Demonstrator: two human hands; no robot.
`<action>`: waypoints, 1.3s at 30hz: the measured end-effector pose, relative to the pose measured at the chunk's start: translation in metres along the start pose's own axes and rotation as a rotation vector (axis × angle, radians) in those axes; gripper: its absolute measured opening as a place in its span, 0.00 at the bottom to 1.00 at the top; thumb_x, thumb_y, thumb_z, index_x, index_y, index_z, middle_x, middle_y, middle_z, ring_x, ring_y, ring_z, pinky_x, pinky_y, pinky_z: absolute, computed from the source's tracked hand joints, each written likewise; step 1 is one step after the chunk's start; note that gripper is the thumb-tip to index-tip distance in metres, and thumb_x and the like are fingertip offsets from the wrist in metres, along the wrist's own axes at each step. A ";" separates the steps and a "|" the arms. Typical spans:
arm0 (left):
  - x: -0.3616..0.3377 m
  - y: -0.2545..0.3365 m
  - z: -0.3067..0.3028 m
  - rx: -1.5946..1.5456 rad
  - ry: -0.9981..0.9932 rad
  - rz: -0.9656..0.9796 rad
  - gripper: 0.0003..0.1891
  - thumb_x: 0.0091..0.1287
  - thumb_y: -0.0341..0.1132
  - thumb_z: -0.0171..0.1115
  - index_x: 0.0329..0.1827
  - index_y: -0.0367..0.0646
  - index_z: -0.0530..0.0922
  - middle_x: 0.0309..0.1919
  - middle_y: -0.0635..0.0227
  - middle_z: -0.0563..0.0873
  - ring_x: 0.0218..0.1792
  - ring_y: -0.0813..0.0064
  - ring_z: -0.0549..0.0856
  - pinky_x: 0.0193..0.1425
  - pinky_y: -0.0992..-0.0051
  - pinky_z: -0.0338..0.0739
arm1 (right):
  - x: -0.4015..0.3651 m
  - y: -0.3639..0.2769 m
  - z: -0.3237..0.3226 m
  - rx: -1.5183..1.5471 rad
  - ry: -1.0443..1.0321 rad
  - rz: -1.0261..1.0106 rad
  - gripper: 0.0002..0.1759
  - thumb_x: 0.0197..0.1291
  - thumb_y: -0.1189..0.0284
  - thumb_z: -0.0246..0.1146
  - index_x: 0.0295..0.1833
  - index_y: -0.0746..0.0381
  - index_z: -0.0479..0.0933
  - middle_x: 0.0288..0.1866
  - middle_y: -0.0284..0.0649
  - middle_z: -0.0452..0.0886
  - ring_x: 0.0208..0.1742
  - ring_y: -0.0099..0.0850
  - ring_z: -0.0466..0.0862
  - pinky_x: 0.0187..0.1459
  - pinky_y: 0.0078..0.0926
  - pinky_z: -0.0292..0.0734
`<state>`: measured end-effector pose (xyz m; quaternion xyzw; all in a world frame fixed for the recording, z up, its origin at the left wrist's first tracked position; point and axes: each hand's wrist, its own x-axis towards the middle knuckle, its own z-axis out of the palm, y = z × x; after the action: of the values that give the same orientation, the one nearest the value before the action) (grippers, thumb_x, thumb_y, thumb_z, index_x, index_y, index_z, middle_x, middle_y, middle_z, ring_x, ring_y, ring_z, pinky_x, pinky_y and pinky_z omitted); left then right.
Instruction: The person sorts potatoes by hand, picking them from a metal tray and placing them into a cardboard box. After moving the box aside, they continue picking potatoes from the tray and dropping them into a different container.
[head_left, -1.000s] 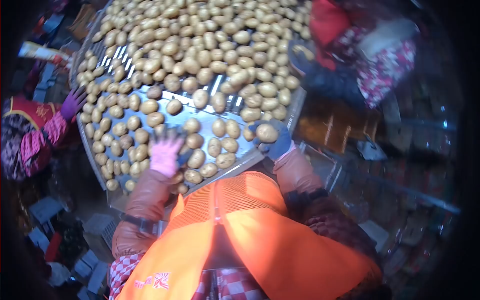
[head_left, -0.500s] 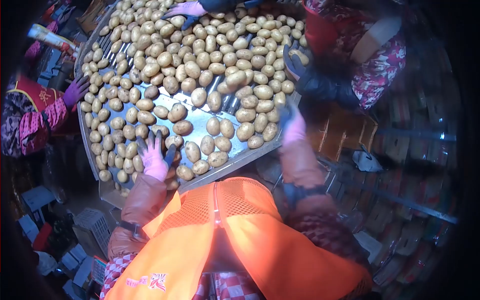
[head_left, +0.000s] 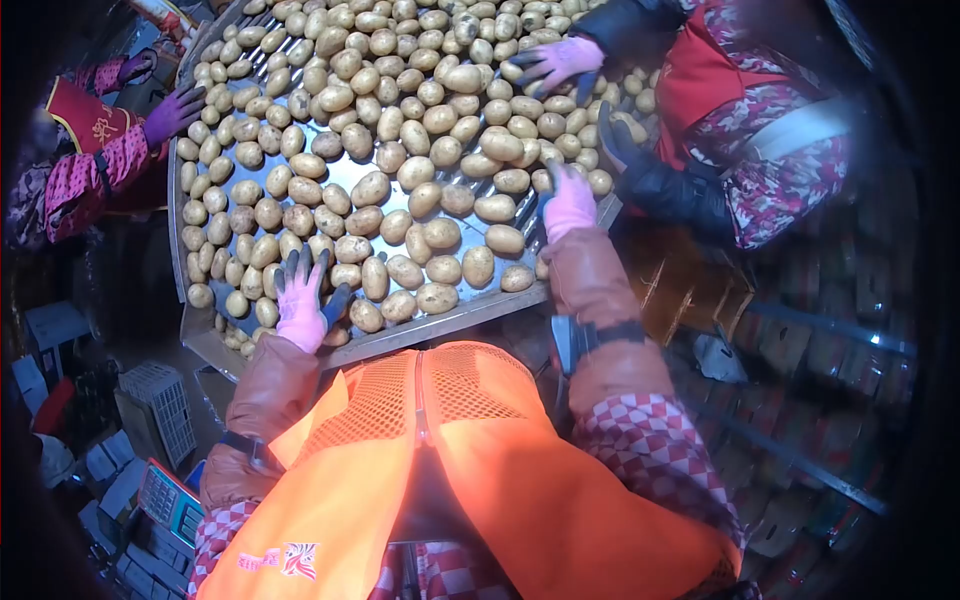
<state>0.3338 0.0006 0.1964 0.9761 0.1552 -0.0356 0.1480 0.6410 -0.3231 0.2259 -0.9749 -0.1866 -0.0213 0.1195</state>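
Many potatoes (head_left: 440,233) lie on a sloping metal sorting table (head_left: 357,170). My left hand (head_left: 303,300), in a pink glove with dark fingers, rests on potatoes near the front left edge. Its fingers are spread and grip nothing. My right hand (head_left: 570,205), gloved the same way, is at the table's right edge. Its fingers stretch forward against potatoes there, with the thumb apart, and none is held. Some bare metal shows between the potatoes in front of me.
At the right, a co-worker's gloved hand (head_left: 560,65) reaches over the potatoes. Another co-worker's purple-gloved hand (head_left: 174,115) touches the left rim. A metal lip (head_left: 430,328) runs along the front. A white plastic crate (head_left: 158,400) and a wooden box (head_left: 690,290) stand below.
My right hand has come from a blur beside the right edge onto the potatoes. Potatoes have shifted around the bare metal. The right co-worker's hand has moved rightward; my left hand stays spread.
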 end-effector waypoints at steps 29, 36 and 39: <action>-0.012 0.003 0.001 0.027 -0.064 0.086 0.38 0.67 0.57 0.63 0.77 0.51 0.67 0.79 0.51 0.61 0.80 0.49 0.59 0.79 0.34 0.43 | -0.014 -0.063 -0.033 0.168 -0.659 0.057 0.28 0.62 0.67 0.67 0.68 0.57 0.75 0.62 0.52 0.82 0.60 0.44 0.84 0.57 0.40 0.82; -0.007 0.007 0.006 -0.001 -0.056 0.076 0.39 0.65 0.52 0.67 0.79 0.53 0.66 0.77 0.51 0.65 0.78 0.50 0.62 0.79 0.36 0.43 | -0.081 -0.094 0.002 0.509 -0.466 -0.313 0.33 0.54 0.66 0.76 0.67 0.51 0.76 0.73 0.55 0.71 0.65 0.44 0.81 0.67 0.37 0.76; -0.004 0.010 0.003 0.031 -0.055 0.061 0.39 0.65 0.53 0.67 0.78 0.53 0.66 0.76 0.50 0.65 0.78 0.50 0.63 0.79 0.36 0.44 | -0.081 -0.144 0.015 0.073 -0.746 -0.292 0.31 0.54 0.63 0.72 0.66 0.50 0.78 0.79 0.54 0.61 0.71 0.49 0.75 0.71 0.38 0.72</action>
<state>0.3329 -0.0109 0.1969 0.9812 0.1209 -0.0604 0.1381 0.5123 -0.2183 0.2364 -0.8741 -0.3543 0.3239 0.0739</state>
